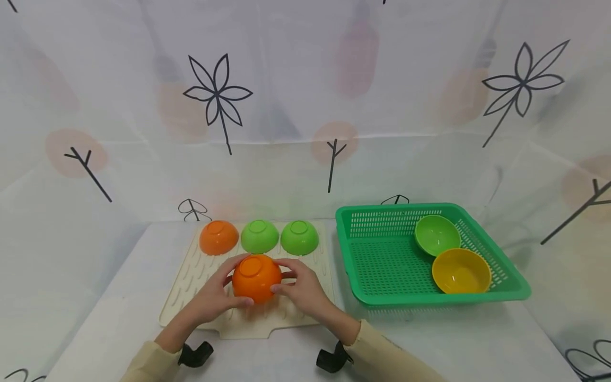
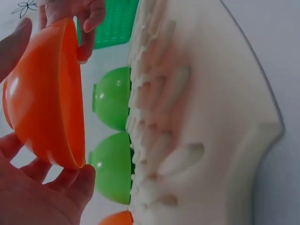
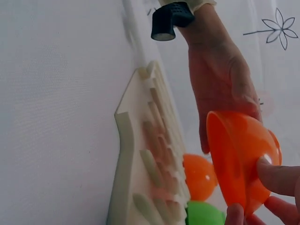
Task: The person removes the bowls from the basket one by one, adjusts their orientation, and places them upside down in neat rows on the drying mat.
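Observation:
An orange bowl point(image 1: 256, 280) is held upside down between both hands, over the front half of a cream drying rack point(image 1: 191, 307). My left hand point(image 1: 215, 293) grips its left side and my right hand point(image 1: 307, 291) its right side, with fingers and thumbs about the wall. From the left wrist view, the orange bowl point(image 2: 40, 93) hangs rim-down, apart from the rack's raised ridges. Behind it on the rack, another orange bowl point(image 1: 218, 237) and two green bowls, one in the middle point(image 1: 259, 236) and one at right point(image 1: 299, 237), stand inverted in a row.
To the right of the rack stands a green perforated basket point(image 1: 353, 260). Inside it, at the right end, a green bowl point(image 1: 436, 236) and a yellow bowl point(image 1: 460, 271) lie with their openings up. A patterned white cloth point(image 1: 286, 116) hangs behind the white table point(image 1: 119, 297).

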A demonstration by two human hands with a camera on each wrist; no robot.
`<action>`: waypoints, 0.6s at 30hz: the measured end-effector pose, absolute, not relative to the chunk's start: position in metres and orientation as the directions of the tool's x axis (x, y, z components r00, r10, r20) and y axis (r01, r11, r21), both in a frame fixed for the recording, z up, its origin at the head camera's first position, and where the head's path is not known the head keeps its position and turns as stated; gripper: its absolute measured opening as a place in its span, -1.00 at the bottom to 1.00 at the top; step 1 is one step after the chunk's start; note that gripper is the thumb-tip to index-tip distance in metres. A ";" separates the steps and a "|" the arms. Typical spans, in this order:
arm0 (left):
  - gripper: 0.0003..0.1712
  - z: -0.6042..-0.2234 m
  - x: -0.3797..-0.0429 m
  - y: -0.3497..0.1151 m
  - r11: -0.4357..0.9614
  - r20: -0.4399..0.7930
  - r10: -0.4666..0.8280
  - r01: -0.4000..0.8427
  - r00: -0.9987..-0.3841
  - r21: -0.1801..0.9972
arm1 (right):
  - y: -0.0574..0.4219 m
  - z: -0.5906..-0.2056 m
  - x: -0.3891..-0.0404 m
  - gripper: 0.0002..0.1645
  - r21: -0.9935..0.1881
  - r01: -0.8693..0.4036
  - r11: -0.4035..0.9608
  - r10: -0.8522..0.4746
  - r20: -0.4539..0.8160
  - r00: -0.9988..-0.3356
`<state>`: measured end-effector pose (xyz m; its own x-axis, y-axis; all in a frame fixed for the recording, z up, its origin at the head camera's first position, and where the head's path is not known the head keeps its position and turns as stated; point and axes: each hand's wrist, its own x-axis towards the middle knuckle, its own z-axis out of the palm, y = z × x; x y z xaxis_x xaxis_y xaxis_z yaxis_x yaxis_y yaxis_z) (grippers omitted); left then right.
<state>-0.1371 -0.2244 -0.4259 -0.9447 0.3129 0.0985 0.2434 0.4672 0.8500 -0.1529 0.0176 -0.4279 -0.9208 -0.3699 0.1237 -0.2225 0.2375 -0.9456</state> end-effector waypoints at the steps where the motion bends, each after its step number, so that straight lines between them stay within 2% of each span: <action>1: 0.01 -0.427 -0.138 -0.226 0.469 0.097 0.303 0.237 -0.948 0.851 | 0.014 -0.430 -0.154 -0.35 -0.946 -0.218 0.240 -0.367 0.120 -0.923; 11: 0.01 -0.440 -0.142 -0.247 0.520 0.050 0.204 0.151 -0.978 0.841 | -0.018 -0.446 -0.161 -0.35 -0.969 -0.171 0.178 -0.358 0.098 -0.929; 18: 0.01 -0.444 -0.143 -0.265 0.549 0.085 0.181 0.173 -0.980 0.818 | -0.035 -0.453 -0.163 -0.38 -0.979 -0.138 0.149 -0.360 0.077 -0.930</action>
<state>-0.1427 -0.2645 -0.4440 -0.9797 0.1813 0.0851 0.1726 0.5491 0.8177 -0.1626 -0.0355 -0.4534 -0.9299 -0.3596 0.0768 -0.1383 0.1486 -0.9792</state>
